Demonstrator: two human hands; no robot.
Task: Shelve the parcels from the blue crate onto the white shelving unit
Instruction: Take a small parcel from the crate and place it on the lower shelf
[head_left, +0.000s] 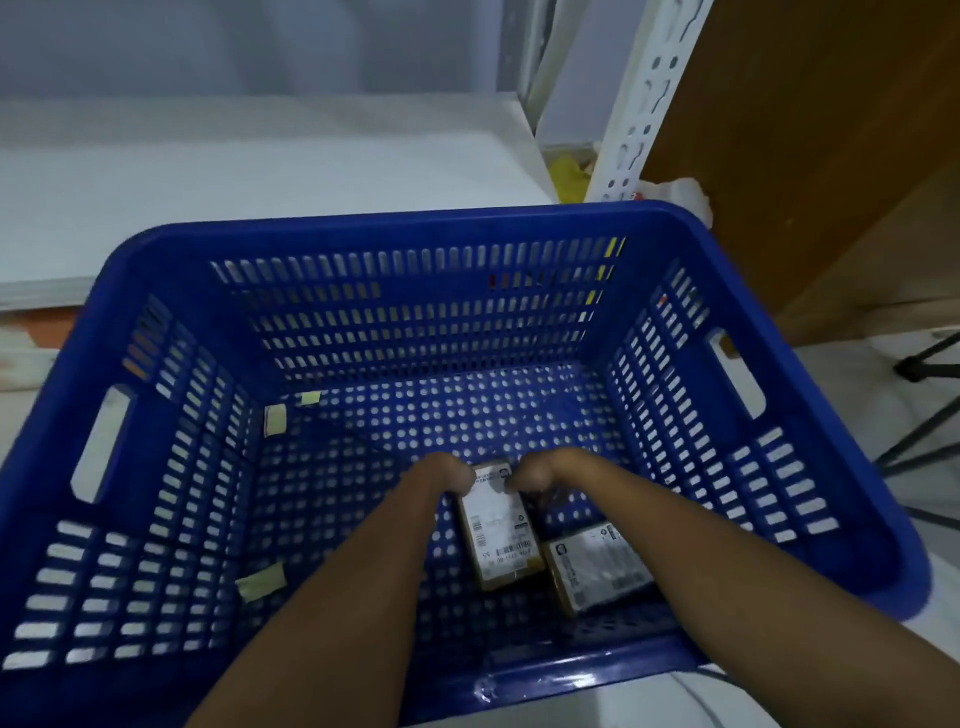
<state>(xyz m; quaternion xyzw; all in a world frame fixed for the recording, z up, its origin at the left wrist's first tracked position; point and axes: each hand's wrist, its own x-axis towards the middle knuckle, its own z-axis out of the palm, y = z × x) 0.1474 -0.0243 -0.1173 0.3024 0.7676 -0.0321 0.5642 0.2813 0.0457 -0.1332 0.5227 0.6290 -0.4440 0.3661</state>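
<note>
The blue crate (810, 431) is almost empty: only two parcels lie on its floor, plus some scraps of tape (262, 581). The white shelf (260, 171) behind it shows no parcel in the visible part. Both hands reach down to the nearer parcel (498, 535); the left hand (447, 475) and the right hand (535, 475) curl their fingers around its far end. The second parcel (597, 566) lies just beside it, untouched.

Dim, bluish light fills the frame, brightest on the white shelf (249, 171) at upper left, while the blue crate (363, 228) floor lies in shadow. Wide-angle distortion bows the crate's rim toward the edges. Everything looks soft and slightly blurred, the parcel labels unreadable.
</note>
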